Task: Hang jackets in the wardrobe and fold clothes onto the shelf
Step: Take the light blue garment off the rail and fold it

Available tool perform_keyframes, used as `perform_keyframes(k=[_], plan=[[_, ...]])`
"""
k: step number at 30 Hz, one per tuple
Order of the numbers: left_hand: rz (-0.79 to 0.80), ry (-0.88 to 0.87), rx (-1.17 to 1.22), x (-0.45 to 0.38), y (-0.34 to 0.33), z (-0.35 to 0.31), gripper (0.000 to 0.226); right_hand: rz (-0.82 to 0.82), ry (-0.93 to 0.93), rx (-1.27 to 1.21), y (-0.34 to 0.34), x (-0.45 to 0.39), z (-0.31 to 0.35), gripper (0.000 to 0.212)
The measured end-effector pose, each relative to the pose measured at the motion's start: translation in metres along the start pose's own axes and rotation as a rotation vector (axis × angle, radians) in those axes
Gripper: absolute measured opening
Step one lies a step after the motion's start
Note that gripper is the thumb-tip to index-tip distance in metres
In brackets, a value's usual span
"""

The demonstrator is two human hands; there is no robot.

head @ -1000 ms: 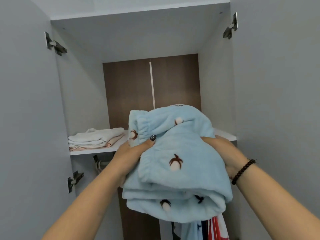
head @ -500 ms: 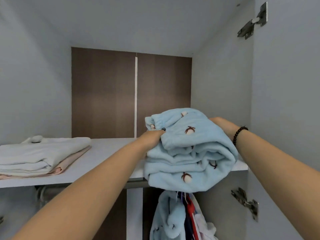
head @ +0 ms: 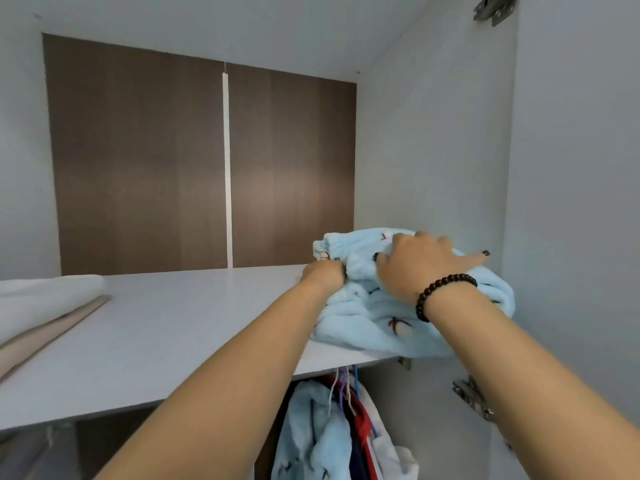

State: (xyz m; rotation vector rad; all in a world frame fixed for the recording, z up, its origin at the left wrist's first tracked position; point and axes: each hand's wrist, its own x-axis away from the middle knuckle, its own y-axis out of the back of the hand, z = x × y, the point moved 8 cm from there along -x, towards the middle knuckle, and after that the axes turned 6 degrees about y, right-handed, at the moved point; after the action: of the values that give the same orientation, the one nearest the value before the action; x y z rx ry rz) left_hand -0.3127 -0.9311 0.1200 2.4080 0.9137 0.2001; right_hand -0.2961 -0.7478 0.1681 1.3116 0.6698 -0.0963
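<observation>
White wardrobe shelf (head: 156, 327), brown back panel (head: 138, 161). Folded light-blue fleece garment (head: 381, 327) on shelf's right end, against side wall, front edge overhanging slightly. Folded white and beige clothes (head: 41, 306) at far left. Hung jackets (head: 329, 431) below shelf. Left hand (head: 323, 275) grip clenched on garment's left edge. Right hand (head: 420, 268) on top, fingers spread, released. Beaded bracelet (head: 441, 292) on right wrist.
</observation>
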Motion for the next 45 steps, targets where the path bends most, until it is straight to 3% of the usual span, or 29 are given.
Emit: perform_keyframes(k=[5, 9, 14, 18, 23, 27, 32, 36, 41, 45], plan=[[-0.131, 0.112, 0.216, 0.000, -0.003, 0.017, 0.054, -0.032, 0.179, -0.076, -0.044, -0.024, -0.013, 0.042], [-0.098, 0.104, 0.390, 0.001, -0.006, 0.022, 0.064, -0.054, 0.237, -0.146, -0.059, -0.043, -0.023, 0.044], [0.035, 0.022, 0.352, 0.007, -0.005, 0.027, 0.062, -0.077, 0.253, -0.143, -0.066, -0.045, -0.020, 0.045], [-0.092, -0.014, 0.156, 0.030, 0.003, 0.032, 0.061, -0.151, 0.263, -0.157, -0.065, -0.030, -0.023, 0.045], [-0.158, -0.088, -0.038, 0.076, 0.013, 0.037, 0.059, -0.085, 0.293, -0.233, -0.050, -0.005, -0.026, 0.045], [-0.176, -0.196, -0.126, 0.122, 0.021, 0.038, 0.031, -0.241, 0.294, -0.516, -0.018, 0.039, -0.037, 0.033], [-0.121, -0.359, -0.181, 0.194, 0.025, 0.047, 0.026, -0.392, 0.287, -0.757, -0.002, 0.119, -0.054, 0.016], [-0.113, -0.398, -0.253, 0.256, 0.036, 0.063, 0.014, -0.369, 0.332, -0.756, -0.005, 0.180, -0.064, 0.013], [-0.069, -0.376, -0.149, 0.327, 0.023, 0.098, 0.019, -0.336, 0.405, -0.711, -0.003, 0.267, -0.072, 0.012], [0.001, -0.304, -0.051, 0.376, -0.003, 0.140, 0.020, -0.218, 0.451, -0.649, -0.010, 0.334, -0.075, 0.011]])
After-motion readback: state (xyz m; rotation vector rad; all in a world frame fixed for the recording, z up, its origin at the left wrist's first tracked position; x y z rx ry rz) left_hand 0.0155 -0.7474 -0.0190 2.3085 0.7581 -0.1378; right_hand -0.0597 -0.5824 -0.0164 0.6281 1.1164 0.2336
